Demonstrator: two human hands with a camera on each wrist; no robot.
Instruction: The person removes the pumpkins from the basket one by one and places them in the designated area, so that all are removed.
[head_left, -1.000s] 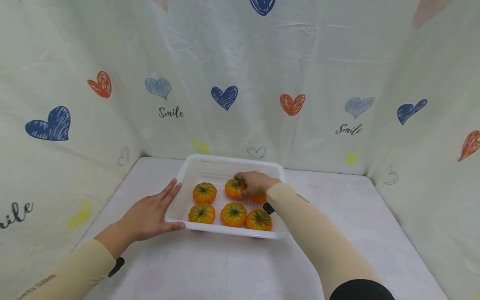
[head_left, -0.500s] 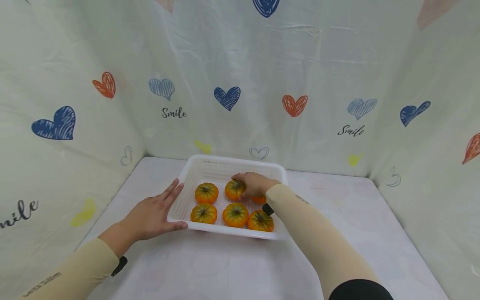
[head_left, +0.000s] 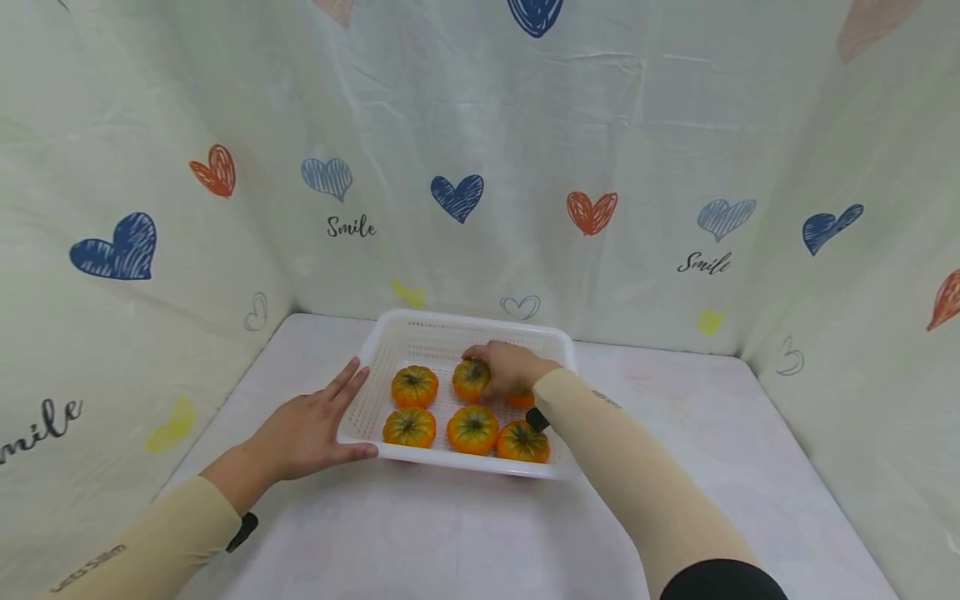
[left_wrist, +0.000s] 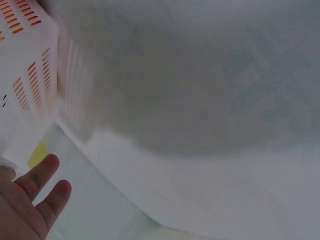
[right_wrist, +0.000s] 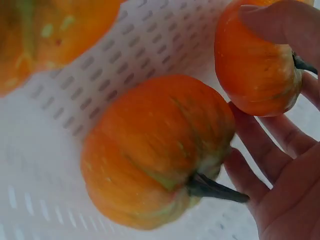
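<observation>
My right hand (head_left: 513,368) reaches into a white perforated plastic basket (head_left: 483,320) and grips a small orange pumpkin (head_left: 469,383) in the back row. In the right wrist view the thumb lies across that pumpkin (right_wrist: 260,72), with fingers on its other side. Close by its ring and little fingers sits another pumpkin (right_wrist: 155,160), its dark stem toward the palm; the hand mostly hides it in the head view. My left hand (head_left: 303,433) is spread at the basket's left side, fingers straight along the wall and thumb at the front-left corner.
Another pumpkin (head_left: 415,387) lies at the back left of the basket. Along its front wall sit three more, including a middle pumpkin (head_left: 472,429) and a right one (head_left: 522,442). The basket stands on a white-covered table (head_left: 450,533), with a heart-printed curtain (head_left: 525,267) behind.
The whole head view has shifted slightly, with the scene sliding a little to the right. Both hands keep their places at the basket and the gripped pumpkin stays in its row.
</observation>
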